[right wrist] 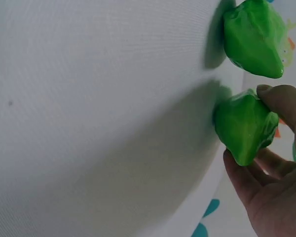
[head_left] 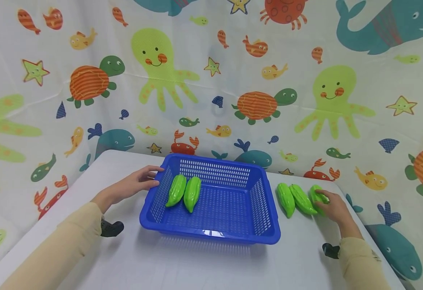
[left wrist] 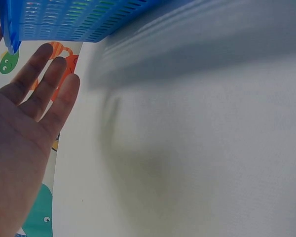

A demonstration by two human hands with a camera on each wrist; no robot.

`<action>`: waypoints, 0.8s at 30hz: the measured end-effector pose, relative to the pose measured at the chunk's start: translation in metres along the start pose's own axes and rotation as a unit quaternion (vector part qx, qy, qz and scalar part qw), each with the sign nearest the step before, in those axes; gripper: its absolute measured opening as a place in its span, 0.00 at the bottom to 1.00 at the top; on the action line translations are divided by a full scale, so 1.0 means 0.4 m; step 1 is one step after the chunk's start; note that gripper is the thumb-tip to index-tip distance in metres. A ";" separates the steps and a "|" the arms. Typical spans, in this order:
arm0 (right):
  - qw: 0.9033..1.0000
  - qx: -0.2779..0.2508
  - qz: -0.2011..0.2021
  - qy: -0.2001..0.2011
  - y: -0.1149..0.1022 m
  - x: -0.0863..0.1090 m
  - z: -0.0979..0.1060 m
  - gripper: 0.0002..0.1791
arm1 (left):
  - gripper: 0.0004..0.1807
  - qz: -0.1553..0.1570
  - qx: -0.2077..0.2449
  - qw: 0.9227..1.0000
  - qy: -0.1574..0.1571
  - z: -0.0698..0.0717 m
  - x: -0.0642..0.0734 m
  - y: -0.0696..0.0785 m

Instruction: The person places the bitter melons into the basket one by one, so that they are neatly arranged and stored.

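Note:
My right hand [head_left: 331,206] holds a green bitter melon [head_left: 316,195] at the right of the table, thumb on one side and fingers on the other. In the right wrist view, this bitter melon [right wrist: 244,126] shows end-on between thumb and fingertips. Two more bitter melons, one at the far left [head_left: 285,199] and one in the middle [head_left: 303,199], lie beside it. The left hand [head_left: 136,183] rests its fingertips at the left rim of a blue plastic basket [head_left: 218,235]. Its fingers [left wrist: 64,96] are extended below the rim in the left wrist view.
Inside the basket, two bitter melons [head_left: 192,193] lie side by side at the left. The basket stands mid-table on a white tabletop [head_left: 182,266]. Behind the table hangs a curtain [head_left: 204,48] printed with sea animals.

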State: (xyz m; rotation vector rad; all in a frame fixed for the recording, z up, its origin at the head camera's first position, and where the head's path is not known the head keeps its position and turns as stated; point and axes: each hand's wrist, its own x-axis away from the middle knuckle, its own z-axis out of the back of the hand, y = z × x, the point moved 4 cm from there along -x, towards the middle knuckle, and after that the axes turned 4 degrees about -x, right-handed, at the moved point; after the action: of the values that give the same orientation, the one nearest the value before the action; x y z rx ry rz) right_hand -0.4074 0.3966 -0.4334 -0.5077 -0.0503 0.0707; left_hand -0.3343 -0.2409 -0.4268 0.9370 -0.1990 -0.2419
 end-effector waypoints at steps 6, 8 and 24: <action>0.998 0.023 -0.033 -0.039 -0.001 -0.001 0.009 0.38 | 0.37 -0.001 0.002 1.000 -0.003 0.000 0.001 -0.004; 0.997 0.026 -0.046 -0.054 -0.003 -0.001 0.012 0.40 | 0.37 0.000 0.000 1.000 -0.002 0.000 0.001 -0.006; 0.996 -0.022 -0.088 0.006 -0.047 0.015 0.045 0.45 | 0.36 -0.001 0.001 1.000 0.000 0.000 -0.003 -0.003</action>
State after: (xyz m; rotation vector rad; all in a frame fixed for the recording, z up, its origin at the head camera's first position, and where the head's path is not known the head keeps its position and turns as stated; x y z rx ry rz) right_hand -0.4017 0.3893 -0.4082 -0.5457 -0.0843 -0.1059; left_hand -0.3356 -0.2411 -0.4280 0.9393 -0.1985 -0.2443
